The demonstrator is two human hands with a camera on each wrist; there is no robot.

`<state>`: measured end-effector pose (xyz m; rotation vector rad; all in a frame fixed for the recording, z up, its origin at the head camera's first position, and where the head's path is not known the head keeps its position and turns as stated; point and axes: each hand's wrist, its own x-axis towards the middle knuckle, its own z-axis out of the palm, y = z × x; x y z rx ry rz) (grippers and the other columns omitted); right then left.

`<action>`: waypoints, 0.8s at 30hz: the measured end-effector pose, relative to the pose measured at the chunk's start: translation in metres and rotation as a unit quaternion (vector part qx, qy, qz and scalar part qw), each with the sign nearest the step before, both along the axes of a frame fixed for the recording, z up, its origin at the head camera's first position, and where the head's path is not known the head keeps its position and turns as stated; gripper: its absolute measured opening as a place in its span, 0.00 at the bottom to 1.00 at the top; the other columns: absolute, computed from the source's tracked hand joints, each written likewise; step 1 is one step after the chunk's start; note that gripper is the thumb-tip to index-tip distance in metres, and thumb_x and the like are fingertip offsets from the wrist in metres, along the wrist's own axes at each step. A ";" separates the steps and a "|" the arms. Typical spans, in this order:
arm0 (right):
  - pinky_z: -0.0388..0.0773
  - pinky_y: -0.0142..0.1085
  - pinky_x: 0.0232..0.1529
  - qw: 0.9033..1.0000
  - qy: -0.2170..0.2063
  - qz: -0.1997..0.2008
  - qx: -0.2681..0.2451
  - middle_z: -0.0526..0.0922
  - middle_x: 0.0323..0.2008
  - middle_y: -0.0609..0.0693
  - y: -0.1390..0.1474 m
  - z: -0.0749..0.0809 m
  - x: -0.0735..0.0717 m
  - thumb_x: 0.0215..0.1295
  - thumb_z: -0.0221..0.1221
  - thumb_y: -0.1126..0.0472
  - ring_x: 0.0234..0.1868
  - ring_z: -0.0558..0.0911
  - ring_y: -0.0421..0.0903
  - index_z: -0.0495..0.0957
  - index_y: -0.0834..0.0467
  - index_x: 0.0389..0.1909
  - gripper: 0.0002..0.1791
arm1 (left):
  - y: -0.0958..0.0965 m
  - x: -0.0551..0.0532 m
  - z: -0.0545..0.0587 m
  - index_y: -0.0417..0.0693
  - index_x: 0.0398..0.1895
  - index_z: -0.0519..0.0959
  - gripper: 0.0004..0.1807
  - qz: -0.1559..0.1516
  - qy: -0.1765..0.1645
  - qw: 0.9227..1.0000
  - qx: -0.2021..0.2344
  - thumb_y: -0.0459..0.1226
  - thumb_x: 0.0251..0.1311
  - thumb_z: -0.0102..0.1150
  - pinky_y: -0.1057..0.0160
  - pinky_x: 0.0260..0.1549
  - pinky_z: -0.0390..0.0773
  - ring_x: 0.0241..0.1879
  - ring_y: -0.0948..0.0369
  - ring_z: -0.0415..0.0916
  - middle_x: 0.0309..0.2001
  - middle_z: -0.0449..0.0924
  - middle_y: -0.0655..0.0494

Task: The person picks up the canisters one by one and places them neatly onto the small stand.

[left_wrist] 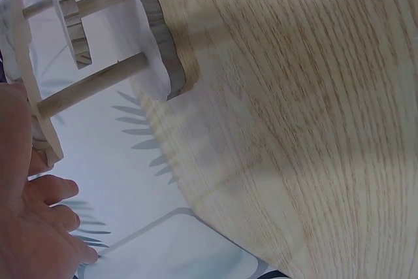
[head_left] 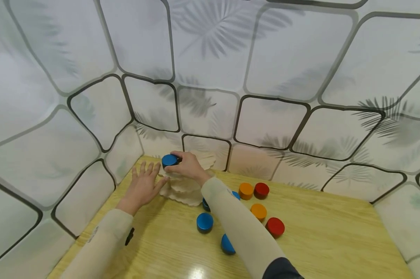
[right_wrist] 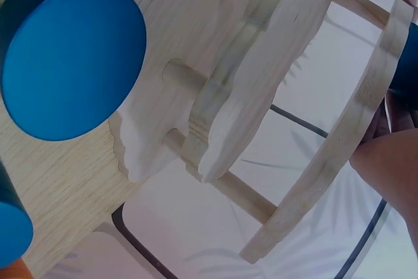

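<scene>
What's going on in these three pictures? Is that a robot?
No robot: these are a person's two bare hands. One picture comes from a camera worn on the head, looking forward and down. The other two come from cameras on the left and right wrists, so things look close and tilted. The right hand holds a blue cylinder at the top of a three-tiered wooden stand. The left hand is beside the stand, fingers spread. More blue cylinders, orange cylinders and red cylinders sit on the table.

Your right sleeve (head_left: 243,224) partly hid the nearest blue disc (head_left: 227,245); your right hand (head_left: 190,167) covered some wooden stand (head_left: 181,198); left-wrist view cropped your left hand (left_wrist: 32,220).
</scene>
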<state>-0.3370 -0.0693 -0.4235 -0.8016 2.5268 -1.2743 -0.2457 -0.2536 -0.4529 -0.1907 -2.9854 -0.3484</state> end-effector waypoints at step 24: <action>0.81 0.41 0.61 1.000 -0.014 -0.002 -0.018 0.79 0.71 0.55 0.016 0.005 0.004 0.69 0.71 0.50 0.66 0.81 0.53 0.68 0.54 0.79 0.41 | 0.001 0.000 0.001 0.35 0.82 0.57 0.42 0.005 -0.005 1.000 0.008 0.59 0.82 0.42 0.19 0.72 0.45 0.80 0.26 0.46 0.78 0.58 0.25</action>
